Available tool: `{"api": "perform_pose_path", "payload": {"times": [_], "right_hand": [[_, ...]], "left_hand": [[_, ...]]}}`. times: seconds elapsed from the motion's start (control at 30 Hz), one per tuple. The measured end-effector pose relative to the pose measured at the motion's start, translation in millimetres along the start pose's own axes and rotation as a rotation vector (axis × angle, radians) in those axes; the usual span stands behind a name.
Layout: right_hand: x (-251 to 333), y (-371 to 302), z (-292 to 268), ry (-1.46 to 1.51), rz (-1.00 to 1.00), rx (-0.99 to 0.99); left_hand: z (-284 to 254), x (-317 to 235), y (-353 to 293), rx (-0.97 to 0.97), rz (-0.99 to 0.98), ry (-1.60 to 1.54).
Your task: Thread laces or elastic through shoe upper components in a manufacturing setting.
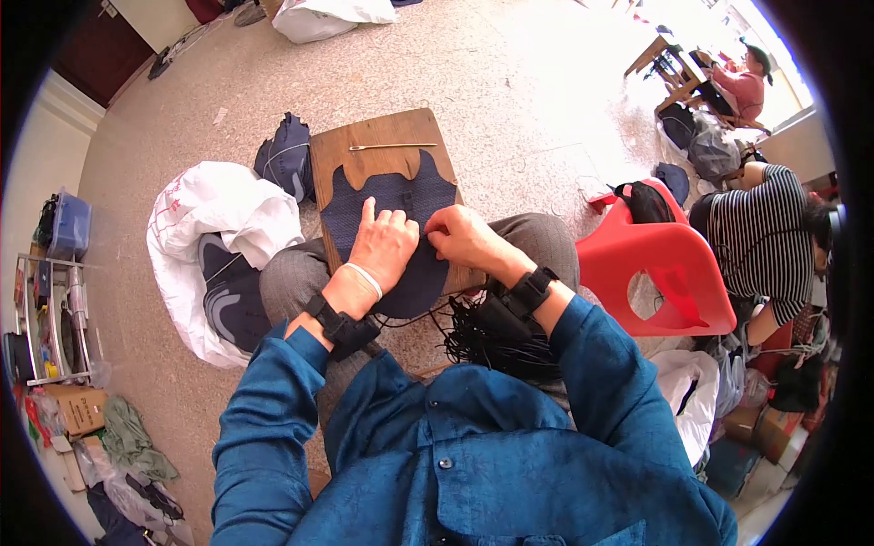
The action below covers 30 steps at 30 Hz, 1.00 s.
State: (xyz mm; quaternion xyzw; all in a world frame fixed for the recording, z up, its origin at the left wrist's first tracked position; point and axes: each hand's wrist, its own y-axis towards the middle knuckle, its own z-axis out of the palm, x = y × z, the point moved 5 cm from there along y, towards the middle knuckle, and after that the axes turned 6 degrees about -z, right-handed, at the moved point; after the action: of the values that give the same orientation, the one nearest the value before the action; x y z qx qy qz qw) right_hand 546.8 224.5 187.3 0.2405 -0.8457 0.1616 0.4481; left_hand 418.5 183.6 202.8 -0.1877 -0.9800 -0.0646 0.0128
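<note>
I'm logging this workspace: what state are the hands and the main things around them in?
Dark blue fabric: spread on the wooden board
Wooden board: partly covered
Left hand: resting on the fabric, index finger extended
Right hand: thumb and forefinger together at the fabric
Thin stick: lying on the board
White bag: open, dark pieces inside
Dark bundle: tied with string
Black cords: loose, bunched
Red chair: upright, black item on it

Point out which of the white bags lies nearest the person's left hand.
The white bag beside the left knee, with dark fabric pieces showing in its mouth; the top white bag and lower-right white bag lie farther from the left hand.
</note>
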Motion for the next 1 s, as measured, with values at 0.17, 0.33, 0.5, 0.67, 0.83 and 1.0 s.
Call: {"api": "perform_pose_path", "payload": {"times": [0.17, 0.33, 0.5, 0.67, 0.83, 1.0], "right_hand": [[1, -3, -2, 0.191, 0.137, 0.08], [1, -2, -5, 0.294, 0.269, 0.148], [5, -5, -5, 0.253, 0.231, 0.157], [6, -7, -4, 0.25, 0.211, 0.135], [17, -3, -3, -0.137, -0.15, -0.04], [35, 1, 21, -0.014, -0.456, -0.192]], "left_hand": [[-9, -9, 0, -0.017, 0.019, 0.097], [-20, 16, -2, -0.084, -0.066, 0.063], [-40, 83, -38, -0.162, -0.297, -0.049], [-61, 98, -65, -0.307, -0.363, -0.105], [-70, 46, -45, -0.347, -0.107, -0.432], [-75, 30, -12, -0.398, 0.042, -0.604]]}}
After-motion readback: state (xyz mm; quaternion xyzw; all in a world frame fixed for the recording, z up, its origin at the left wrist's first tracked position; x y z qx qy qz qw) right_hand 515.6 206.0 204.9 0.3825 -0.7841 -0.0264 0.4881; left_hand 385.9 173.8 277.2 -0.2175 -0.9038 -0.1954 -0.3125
